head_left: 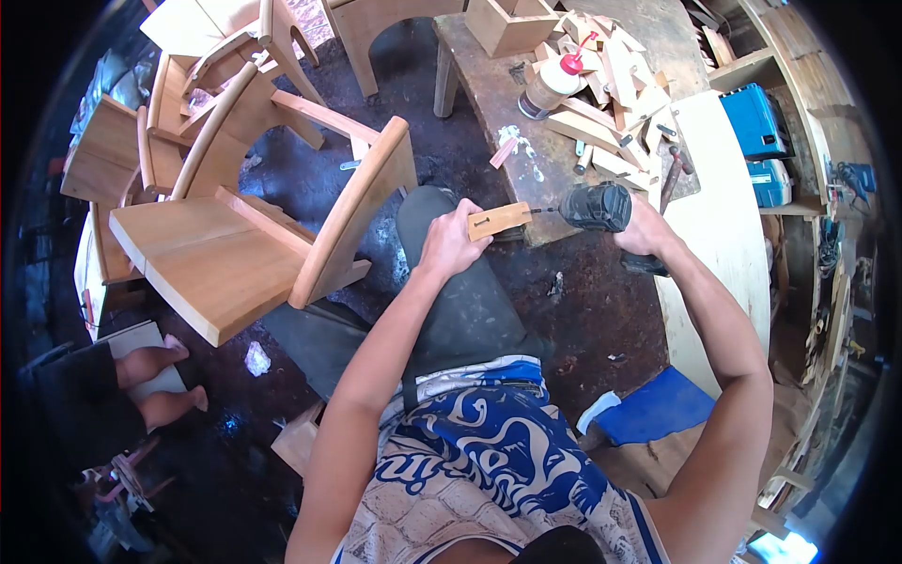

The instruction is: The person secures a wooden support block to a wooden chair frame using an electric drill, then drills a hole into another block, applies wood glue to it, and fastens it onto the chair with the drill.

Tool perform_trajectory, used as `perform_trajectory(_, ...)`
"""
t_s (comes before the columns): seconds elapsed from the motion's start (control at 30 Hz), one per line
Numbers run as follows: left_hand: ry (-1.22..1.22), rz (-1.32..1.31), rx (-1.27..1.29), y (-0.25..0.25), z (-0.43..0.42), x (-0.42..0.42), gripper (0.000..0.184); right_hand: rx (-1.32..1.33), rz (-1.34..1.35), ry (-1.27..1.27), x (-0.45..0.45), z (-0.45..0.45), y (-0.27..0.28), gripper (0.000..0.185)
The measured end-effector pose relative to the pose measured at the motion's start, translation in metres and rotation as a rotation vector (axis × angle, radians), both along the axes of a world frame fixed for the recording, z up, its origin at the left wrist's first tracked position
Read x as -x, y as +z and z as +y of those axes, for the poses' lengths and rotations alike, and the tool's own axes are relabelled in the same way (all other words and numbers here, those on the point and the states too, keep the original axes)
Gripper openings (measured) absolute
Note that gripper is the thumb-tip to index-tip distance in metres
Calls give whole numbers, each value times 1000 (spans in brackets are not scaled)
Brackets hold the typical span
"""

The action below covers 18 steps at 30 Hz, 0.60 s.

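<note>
My left hand is closed around one end of a small wooden block, held above my knee. A dark screw or hole shows on the block's face. In my right hand is a black cordless drill, gripped by its handle. The drill's bit points left and meets the block's right end; whether it has gone into the wood I cannot tell. Left of my knees stands a wooden chair with a curved frame, close to my left forearm.
A workbench ahead carries a glue bottle with a red cap, wood offcuts and a hammer. A pale board lies along the right. Blue cases sit on shelving. Another person's feet show at lower left.
</note>
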<state>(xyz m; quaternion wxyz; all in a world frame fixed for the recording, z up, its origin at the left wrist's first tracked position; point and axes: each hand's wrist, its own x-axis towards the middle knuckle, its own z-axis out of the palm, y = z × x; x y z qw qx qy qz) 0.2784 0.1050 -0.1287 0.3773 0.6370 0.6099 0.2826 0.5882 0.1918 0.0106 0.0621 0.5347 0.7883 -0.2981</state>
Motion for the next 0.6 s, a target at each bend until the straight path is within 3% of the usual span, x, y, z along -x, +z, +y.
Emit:
perform_trajectory(0.53,4,13,-2,2,-1,0,43,-130,-41,99,-18,3,-31,33)
perform_trajectory(0.6,-5,12,10,3,-2,0,43,-86,-154,122,-12,4,-19,32)
